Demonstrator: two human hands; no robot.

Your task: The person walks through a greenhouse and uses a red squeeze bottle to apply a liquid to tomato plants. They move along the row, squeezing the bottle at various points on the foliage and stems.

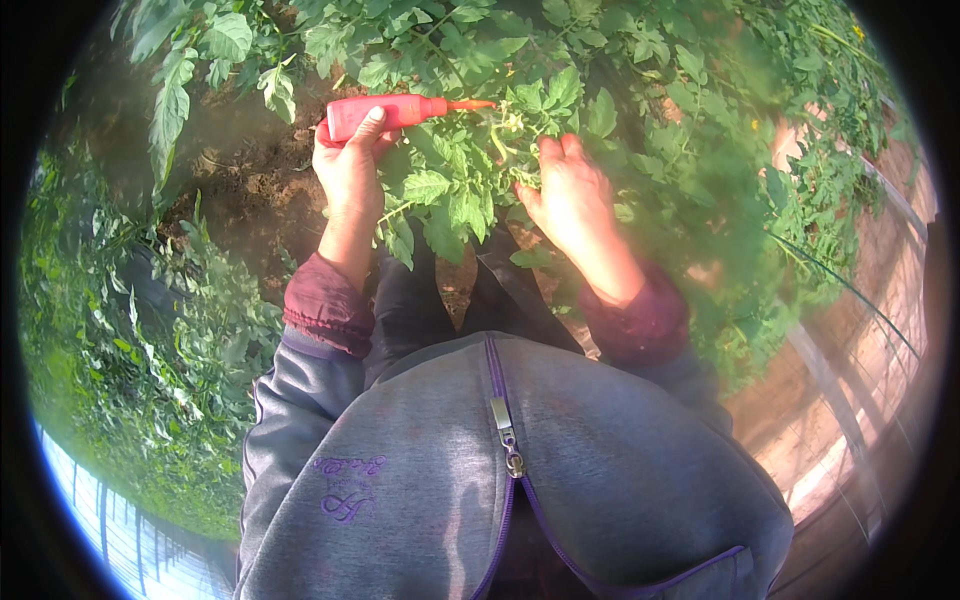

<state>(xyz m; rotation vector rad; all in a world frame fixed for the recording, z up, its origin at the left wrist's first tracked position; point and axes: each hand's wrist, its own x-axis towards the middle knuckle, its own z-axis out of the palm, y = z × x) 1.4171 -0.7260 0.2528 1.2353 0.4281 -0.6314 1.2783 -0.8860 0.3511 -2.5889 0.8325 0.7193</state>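
My left hand grips a red plastic squeeze bottle, thumb on its near side. The bottle lies almost level, and its tapered orange nozzle points right. Just past the nozzle tip is a pale yellow tomato flower on a leafy tomato plant. On the right, my right hand reaches into the same foliage, with thumb and fingers around small green stems below the flower. Leaves and glare hide whether these fingers close on a stem.
Dense tomato foliage spreads ahead and to the right. Bare soil shows at the left, beside more plants. A thin dark line slants across the right, over a pale sunlit strip. Stems and leaves crowd both hands.
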